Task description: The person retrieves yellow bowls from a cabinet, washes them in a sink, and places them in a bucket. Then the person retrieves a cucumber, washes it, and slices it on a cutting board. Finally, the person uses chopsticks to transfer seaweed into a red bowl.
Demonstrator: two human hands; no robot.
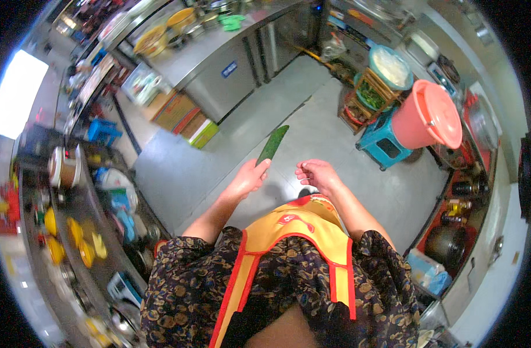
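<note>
A dark green cucumber points up and away from my left hand, which grips its lower end. To the right, apart from the cucumber, my right hand is raised in front of the yellow apron with red edging. Its fingers are loosely curled, and no object shows in them. Both hands are above the grey floor.
A steel counter holds yellow basins, with cardboard boxes at its near end. At right, a pink lidded bucket stands on a blue stool, beside a wooden rack with basins. Shelves line the left.
</note>
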